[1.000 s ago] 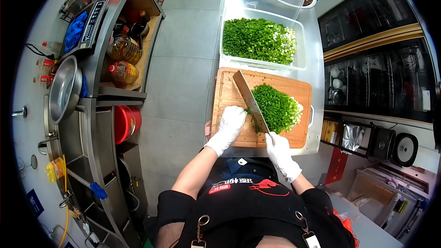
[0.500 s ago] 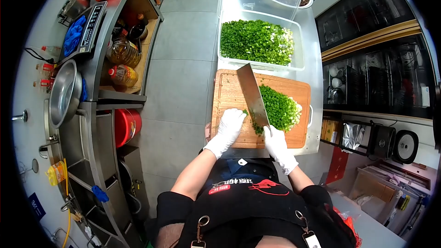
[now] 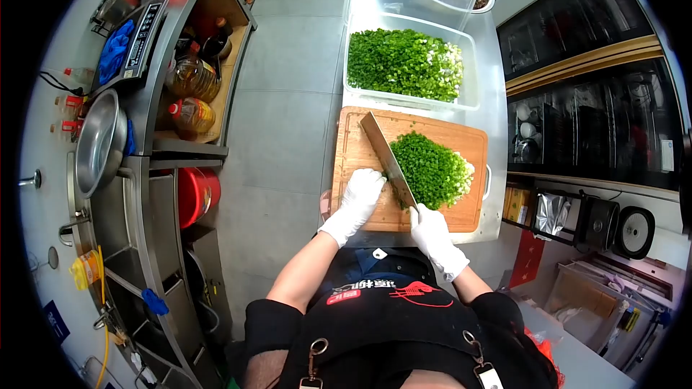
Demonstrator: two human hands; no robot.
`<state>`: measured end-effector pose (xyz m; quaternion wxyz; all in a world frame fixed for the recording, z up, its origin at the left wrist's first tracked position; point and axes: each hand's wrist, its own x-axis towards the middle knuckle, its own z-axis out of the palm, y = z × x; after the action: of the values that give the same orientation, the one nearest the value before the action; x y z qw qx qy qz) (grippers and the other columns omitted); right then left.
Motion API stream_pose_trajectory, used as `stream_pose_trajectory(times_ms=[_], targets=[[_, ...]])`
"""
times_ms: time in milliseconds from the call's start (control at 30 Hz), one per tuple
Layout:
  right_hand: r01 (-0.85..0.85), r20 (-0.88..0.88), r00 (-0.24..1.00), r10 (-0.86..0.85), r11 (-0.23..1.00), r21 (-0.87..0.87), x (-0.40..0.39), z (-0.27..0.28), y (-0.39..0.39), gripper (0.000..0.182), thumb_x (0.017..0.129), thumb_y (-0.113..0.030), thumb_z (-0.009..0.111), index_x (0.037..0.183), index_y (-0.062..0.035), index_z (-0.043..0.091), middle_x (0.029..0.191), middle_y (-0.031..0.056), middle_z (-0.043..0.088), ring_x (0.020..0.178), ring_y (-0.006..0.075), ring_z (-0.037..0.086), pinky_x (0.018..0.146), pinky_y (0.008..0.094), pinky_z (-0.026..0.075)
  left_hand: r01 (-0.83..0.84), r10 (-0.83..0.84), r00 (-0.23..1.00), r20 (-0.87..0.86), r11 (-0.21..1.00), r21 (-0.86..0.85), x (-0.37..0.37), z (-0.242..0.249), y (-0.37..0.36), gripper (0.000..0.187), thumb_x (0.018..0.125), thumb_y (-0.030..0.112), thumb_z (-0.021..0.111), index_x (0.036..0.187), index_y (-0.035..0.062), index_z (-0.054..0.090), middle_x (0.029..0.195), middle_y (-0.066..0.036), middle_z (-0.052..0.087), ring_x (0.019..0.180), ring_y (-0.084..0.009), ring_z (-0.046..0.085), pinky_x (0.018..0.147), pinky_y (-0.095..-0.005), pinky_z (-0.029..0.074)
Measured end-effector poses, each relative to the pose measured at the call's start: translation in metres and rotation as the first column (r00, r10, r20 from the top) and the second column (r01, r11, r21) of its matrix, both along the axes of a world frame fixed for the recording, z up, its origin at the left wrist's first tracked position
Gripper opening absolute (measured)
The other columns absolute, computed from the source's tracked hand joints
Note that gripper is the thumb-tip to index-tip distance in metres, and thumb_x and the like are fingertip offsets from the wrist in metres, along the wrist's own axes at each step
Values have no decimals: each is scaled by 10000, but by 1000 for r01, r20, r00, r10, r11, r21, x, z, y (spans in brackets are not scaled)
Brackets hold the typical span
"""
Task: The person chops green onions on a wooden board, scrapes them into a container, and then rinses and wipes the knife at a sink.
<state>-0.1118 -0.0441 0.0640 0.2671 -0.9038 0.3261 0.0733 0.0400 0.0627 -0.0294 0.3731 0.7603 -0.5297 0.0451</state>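
chopped green scallions [image 3: 431, 169] sit heaped on the rectangular wooden cutting board [image 3: 360, 145]; right gloved hand [image 3: 431, 233] grips the broad steel cleaver [image 3: 388, 158] against the pile, left gloved hand [image 3: 360, 192] rests loosely curled on the board beside the blade.

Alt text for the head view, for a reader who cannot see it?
A white-gloved right hand holds a steel cleaver against a pile of chopped green scallions on a wooden cutting board; the white-gloved left hand rests on the board beside the blade.
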Motion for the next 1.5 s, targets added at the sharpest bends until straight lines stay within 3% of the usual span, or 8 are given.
stream_pose_trajectory(times_ms=[333,967,1033,1067,1167,1233,1300,1500], targets=[[203,113,967,-229,958,203,7,-4,-12,258,956,-229,514,925,-2,633,787,239,652,743,439,624,675,491,486,-7,6,997,-79,1000,-9,-2,-3,10,281,726,46,595,1000,45,657,999,-87,642,907,-262,597,802,-379,467],[63,61,996,-67,995,74,22,-15,-1,255,950,-194,529,916,33,639,741,255,643,694,426,634,650,464,495,32,-31,999,-37,999,26,-2,1,14,257,739,56,584,988,41,649,1014,-96,640,929,-269,594,818,-379,474],[134,327,929,-175,980,144,8,-26,-7,273,962,-204,523,877,32,631,640,186,629,554,328,619,571,411,486,12,-12,999,-30,1000,-5,-4,2,16,263,737,48,580,990,41,648,1025,-96,643,941,-267,595,817,-388,472],[217,216,934,-284,933,288,0,-34,-11,295,976,-215,514,837,24,618,575,104,576,465,200,553,499,347,448,13,-13,1000,-27,1000,-5,-4,2,16,263,737,48,580,990,41,648,1025,-96,643,941,-267,595,817,-388,472],[253,191,930,-315,922,292,-5,-21,-14,301,984,-217,509,826,21,603,559,68,541,435,135,516,459,309,411,35,-35,998,-52,999,-3,-4,0,13,267,734,39,575,990,44,650,1028,-94,646,944,-267,599,828,-387,469],[258,141,940,-311,917,305,-7,-9,-15,292,978,-216,517,853,31,609,586,113,573,470,185,544,501,337,430,69,-69,995,-69,998,8,-4,2,5,251,744,40,578,983,49,655,1021,-93,647,938,-264,601,836,-375,466],[210,96,967,-236,952,224,-8,4,-13,276,958,-231,510,918,12,635,788,264,636,765,433,628,695,476,492,73,-71,995,-73,997,14,-5,3,-1,245,752,43,580,986,49,652,1021,-91,646,938,-261,600,837,-370,465],[159,38,985,-170,968,195,-11,11,-8,266,953,-235,520,899,3,628,767,258,639,762,433,632,692,483,498,52,-52,992,-116,999,-9,-5,8,0,219,762,23,616,974,57,655,985,-102,662,917,-279,618,825,-370,482]])
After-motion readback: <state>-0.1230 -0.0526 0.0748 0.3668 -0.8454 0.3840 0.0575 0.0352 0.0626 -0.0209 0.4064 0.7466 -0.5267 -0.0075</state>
